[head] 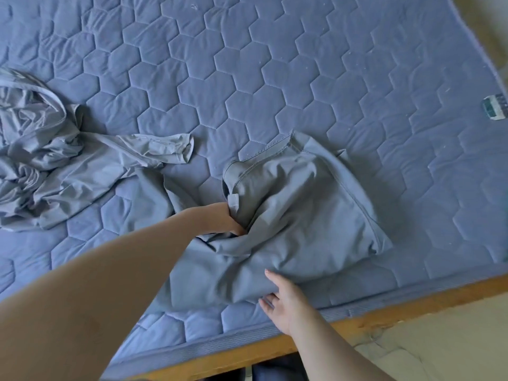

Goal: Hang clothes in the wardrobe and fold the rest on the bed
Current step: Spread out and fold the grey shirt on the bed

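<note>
Folding is the step now. Grey shirt (297, 204) lies on the bed (302, 64), by its near edge. Left hand (229, 220) is tucked in a fold with its fingers hidden, so I cannot tell its grip. Right hand (280, 301) holds the shirt's near edge. Next, I think, that edge needs lifting over and pressing flat.

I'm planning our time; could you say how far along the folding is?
Nothing finished shows. In hand: the half-folded grey garment, left hand tucked into its fold, right hand holding its near edge. To do: the crumpled grey garment on the bed; no wardrobe in view.
</note>
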`<state>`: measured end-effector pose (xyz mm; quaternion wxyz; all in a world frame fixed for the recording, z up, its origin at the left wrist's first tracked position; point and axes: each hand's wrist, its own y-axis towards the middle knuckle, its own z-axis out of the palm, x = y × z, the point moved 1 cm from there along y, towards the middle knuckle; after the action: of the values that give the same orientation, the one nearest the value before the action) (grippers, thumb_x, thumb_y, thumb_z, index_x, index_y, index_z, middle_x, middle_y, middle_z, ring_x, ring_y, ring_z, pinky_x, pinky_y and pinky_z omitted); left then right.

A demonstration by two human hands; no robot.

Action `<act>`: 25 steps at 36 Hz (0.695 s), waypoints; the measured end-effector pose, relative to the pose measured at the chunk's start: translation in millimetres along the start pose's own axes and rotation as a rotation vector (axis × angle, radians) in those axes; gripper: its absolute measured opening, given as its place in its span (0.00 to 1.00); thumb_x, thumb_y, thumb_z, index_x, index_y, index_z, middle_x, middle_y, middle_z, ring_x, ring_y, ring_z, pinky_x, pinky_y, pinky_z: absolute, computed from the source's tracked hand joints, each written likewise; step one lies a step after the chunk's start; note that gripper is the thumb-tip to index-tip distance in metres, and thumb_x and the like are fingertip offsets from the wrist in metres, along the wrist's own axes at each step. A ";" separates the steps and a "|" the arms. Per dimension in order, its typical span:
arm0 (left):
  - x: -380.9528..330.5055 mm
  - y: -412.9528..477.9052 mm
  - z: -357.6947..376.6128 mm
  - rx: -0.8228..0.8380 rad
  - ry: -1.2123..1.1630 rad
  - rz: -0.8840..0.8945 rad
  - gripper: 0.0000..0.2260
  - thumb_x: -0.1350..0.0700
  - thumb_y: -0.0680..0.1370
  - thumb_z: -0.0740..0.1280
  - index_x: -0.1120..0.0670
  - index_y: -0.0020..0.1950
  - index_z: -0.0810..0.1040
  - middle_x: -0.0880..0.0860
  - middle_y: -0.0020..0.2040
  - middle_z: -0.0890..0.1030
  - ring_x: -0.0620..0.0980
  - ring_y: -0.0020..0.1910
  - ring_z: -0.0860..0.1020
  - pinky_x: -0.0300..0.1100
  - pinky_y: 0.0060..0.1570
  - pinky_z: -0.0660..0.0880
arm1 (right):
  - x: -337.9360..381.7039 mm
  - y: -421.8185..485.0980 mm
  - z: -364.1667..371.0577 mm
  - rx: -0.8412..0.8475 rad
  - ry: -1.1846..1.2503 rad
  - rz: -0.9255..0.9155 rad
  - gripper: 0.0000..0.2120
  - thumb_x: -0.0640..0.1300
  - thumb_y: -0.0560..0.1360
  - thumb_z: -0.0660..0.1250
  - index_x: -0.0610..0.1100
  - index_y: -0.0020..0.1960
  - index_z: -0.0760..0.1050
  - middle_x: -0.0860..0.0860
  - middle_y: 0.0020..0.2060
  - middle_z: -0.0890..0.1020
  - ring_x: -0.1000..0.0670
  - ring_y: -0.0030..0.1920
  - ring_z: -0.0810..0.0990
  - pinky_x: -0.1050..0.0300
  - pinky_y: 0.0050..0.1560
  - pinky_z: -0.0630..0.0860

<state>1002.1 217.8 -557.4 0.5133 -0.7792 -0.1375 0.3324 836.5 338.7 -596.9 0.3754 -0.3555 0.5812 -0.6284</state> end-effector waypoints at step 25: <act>-75.6 -135.4 -110.0 -0.449 -0.996 0.337 0.03 0.60 0.75 0.69 0.59 0.41 0.78 0.51 0.29 0.82 0.46 0.26 0.81 0.37 0.27 0.78 | 199.1 -186.0 42.1 0.279 0.043 -0.831 0.09 0.42 0.75 0.60 0.43 0.41 0.77 0.50 0.31 0.83 0.48 0.37 0.80 0.58 0.40 0.75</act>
<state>1035.7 156.7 -380.5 0.1485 -0.6295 -0.3040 0.6994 770.1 150.9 -406.3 0.1229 -0.4918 0.3060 -0.8059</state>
